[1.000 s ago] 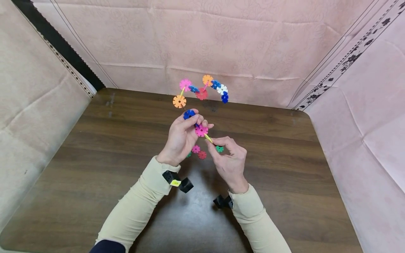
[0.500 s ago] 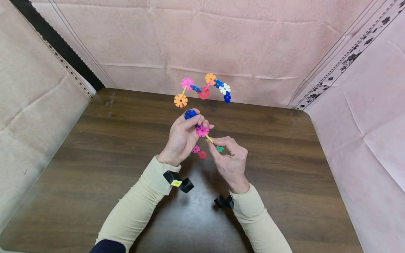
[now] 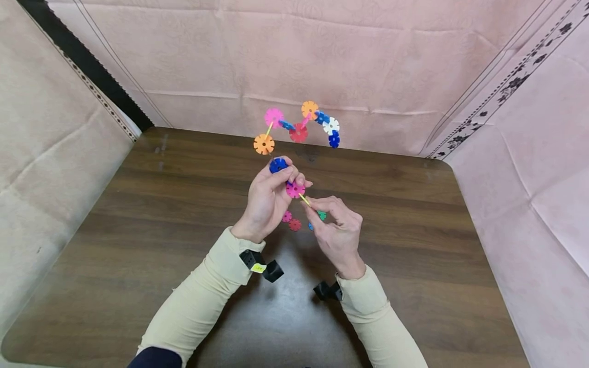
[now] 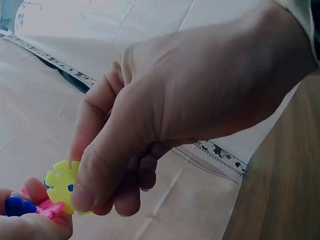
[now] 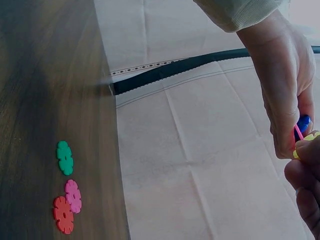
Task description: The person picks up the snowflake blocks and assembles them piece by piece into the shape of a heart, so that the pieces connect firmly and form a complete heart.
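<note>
In the head view my left hand [image 3: 266,202] grips a chain of notched interlocking discs by a blue disc [image 3: 278,165] and holds it above the table. A pink disc [image 3: 295,189] hangs at the near end, below my left fingers. My right hand [image 3: 339,230] pinches a yellow disc [image 3: 304,199], seen edge-on, against the pink one. The left wrist view shows the yellow disc [image 4: 62,186] face-on between the right thumb and index finger. Beyond the left hand the chain runs through an orange disc [image 3: 264,144], curving right to another blue disc [image 3: 334,139].
Loose discs lie on the brown wooden table [image 3: 138,245] under the hands: pink [image 3: 287,216], red [image 3: 295,225] and green [image 3: 322,215], plus a partly hidden blue one [image 3: 311,226]. Pink cloth [image 3: 285,56] hangs behind the table and along its sides.
Both hands have shifted slightly right, and the chain's far end has risen and swung a little right. The yellow disc has turned thinner to the head view. Both grips stay the same.
</note>
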Tool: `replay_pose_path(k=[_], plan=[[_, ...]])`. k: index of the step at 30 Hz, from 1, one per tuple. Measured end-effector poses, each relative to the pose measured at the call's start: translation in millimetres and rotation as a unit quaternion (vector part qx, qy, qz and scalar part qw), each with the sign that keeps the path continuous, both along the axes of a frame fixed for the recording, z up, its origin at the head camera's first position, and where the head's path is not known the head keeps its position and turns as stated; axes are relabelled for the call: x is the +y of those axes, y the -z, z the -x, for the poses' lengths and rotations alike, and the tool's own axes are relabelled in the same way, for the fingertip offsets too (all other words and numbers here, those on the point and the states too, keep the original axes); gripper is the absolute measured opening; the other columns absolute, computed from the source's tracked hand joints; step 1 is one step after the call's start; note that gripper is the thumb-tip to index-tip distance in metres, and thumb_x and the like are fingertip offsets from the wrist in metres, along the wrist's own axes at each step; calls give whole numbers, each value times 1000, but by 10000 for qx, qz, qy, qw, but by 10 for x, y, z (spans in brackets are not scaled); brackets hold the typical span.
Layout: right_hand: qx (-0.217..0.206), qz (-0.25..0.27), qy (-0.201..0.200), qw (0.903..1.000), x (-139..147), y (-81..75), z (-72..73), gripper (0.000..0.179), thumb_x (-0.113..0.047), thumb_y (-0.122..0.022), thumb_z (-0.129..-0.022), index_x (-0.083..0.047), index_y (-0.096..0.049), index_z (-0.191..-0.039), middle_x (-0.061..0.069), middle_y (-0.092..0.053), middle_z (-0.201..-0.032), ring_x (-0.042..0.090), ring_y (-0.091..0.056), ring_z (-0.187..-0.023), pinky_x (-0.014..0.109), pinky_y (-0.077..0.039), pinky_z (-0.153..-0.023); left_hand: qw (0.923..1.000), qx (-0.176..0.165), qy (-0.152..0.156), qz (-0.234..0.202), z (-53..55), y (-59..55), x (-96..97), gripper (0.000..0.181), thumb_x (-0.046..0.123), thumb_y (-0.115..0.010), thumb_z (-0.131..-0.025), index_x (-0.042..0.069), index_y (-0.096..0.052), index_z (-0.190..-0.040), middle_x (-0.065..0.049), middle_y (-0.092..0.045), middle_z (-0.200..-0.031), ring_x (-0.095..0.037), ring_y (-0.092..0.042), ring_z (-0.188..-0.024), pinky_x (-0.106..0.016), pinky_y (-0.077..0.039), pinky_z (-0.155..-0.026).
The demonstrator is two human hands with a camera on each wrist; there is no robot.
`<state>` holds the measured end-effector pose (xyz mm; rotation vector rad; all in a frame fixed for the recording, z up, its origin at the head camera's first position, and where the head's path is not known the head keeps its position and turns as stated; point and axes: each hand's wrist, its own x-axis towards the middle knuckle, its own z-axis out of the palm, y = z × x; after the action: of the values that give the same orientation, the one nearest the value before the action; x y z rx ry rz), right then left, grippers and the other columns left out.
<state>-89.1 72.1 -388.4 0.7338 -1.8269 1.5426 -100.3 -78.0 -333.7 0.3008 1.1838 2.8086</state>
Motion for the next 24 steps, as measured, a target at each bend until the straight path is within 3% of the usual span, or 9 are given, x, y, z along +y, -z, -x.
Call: replay_pose_path(k=[6,12,17,24], plan=[[119,235,-180,9995,7,-3,12,16,5,-80,-74,0,-76,-89,8,-73,-84,21,-69,-75,28,-57,-71,9991,-80,193,-359,2,-4,33,11,3,-35,-102,5,-46,-103,-6,-43,-79,-20,-51,-76,-34,-51,-89],[146,361,-176,9991,21,23,11,16,7,-80,-74,0,-75,-88,10,-74,-86,22,-70,-76,30,-57,-74,9985,-102,239,-487,-6,18,64,10,3,-35,-102,5,-45,-103,-6,-43,-78,-20,-51,-76,-34,-51,-89],[-79,193,-338,9992,11,-7,-37,23,13,-81,-68,3,-74,-88,13,-73,-89,24,-70,-81,29,-57,-74,9992,-180,264,-248,-2,39,16,9,4,-37,-101,2,-45,-104,-8,-43,-78,-22,-51,-76,-35,-51,-89],[-847,-599,-697,9922,25,-244,-176,33,8,-84,-65,5,-69,-94,18,-69,-95,28,-66,-87,25,-51,-70,9987,-32,124,493,9,45,-71,9,6,-42,-99,0,-47,-103,-9,-47,-74,-22,-51,-68,-35,-54,-81]])
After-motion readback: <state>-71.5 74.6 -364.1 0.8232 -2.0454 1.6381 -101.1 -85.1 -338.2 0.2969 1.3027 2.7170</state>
